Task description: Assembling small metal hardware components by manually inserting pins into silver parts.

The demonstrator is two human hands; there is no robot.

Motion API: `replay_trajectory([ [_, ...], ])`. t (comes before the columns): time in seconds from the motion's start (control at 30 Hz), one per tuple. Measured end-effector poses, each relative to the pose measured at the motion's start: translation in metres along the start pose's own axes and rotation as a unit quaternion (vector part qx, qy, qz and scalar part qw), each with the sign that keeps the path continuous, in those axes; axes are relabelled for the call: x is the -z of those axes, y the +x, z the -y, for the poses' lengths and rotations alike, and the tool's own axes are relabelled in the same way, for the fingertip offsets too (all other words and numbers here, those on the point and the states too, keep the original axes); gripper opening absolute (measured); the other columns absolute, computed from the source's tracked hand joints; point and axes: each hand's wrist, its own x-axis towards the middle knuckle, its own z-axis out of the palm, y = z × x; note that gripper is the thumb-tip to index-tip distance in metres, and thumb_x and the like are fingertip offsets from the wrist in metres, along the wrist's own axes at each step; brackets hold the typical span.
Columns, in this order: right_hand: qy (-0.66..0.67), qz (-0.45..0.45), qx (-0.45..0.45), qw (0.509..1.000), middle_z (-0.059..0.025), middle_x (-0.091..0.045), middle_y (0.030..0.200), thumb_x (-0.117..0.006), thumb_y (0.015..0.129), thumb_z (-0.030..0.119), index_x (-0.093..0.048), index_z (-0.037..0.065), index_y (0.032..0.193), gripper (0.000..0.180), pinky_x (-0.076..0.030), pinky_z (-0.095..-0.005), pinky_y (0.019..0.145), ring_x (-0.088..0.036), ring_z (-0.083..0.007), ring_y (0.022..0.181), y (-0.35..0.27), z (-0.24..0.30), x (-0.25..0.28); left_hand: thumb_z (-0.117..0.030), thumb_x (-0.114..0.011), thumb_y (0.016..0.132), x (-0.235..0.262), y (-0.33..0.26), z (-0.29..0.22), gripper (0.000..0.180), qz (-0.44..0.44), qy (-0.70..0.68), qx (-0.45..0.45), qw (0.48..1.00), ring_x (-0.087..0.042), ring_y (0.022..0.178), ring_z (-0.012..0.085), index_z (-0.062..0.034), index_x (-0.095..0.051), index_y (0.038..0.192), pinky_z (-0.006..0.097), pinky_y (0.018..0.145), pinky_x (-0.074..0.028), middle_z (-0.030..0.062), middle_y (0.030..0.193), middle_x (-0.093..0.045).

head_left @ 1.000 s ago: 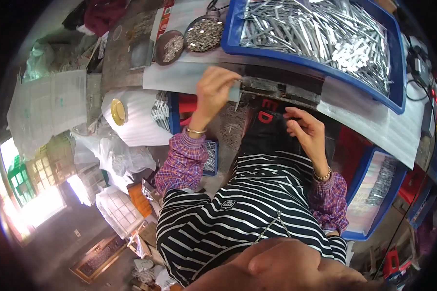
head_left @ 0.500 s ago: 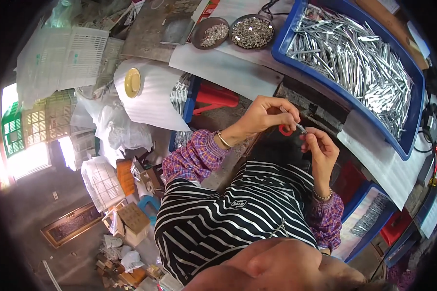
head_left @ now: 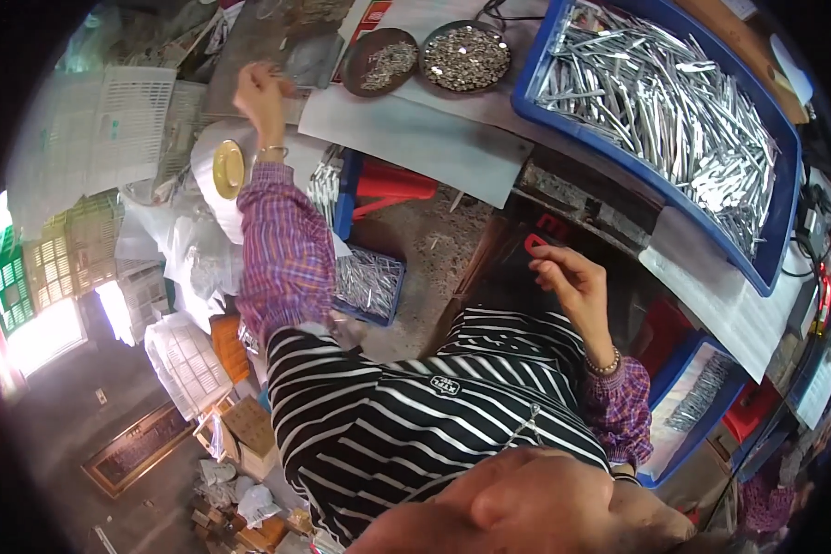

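My left hand (head_left: 262,96) is stretched out at the far left, over the worn bench board (head_left: 240,57). Motion smears its fingers, so I cannot make out whether it holds anything. My right hand (head_left: 572,284) is above my lap, its fingers loosely bent with tips apart and nothing visible between them. Just past its fingertips is a small red shape (head_left: 533,242) against dark cloth. Two round dark dishes stand on the bench: one with a thin layer of small metal pieces (head_left: 384,66), the other heaped with shiny ones (head_left: 465,57).
At the right, a big blue tray (head_left: 639,180) holds piled silvery metal strips. Below the bench are a smaller blue bin of strips (head_left: 369,284), a red stool (head_left: 392,185) and another blue tray (head_left: 660,471). A yellow dish (head_left: 228,169) and white crates (head_left: 129,120) are at left.
My left hand has left my right hand and swung far left and away. The thin metal piece between my hands is no longer seen there. My right hand has shifted slightly left, its fingers loosened.
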Motion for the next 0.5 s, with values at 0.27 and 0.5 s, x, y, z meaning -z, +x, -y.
replay_trajectory([
  [0.27,-0.019,0.008,-0.003,1.0,-0.0058,-0.064,0.093,-0.056,0.087,0.008,-0.062,-0.001,0.106,0.022,-0.048,-0.0209,0.064,-0.058,-0.0084,0.074,0.001,0.002,0.015,-0.018,-0.044,0.094,-0.009,-0.048,-0.168,0.024,0.096,-0.579,0.17,0.792,-0.058,0.06,0.0151,0.0032,-0.054,0.088,0.026,0.054,-0.046,0.0166,0.083,-0.063],
  [0.5,0.168,-0.072,0.032,0.983,-0.0101,-0.062,0.099,-0.054,0.088,0.007,-0.054,-0.004,0.116,0.03,-0.05,-0.0244,0.068,-0.06,-0.0127,0.078,-0.009,0.016,0.023,-0.028,-0.047,0.094,-0.01,-0.17,-0.294,0.032,0.364,-0.747,0.198,0.52,-0.062,0.071,0.0179,0.0023,-0.054,0.096,0.028,0.064,-0.052,0.0189,0.093,-0.063],
])
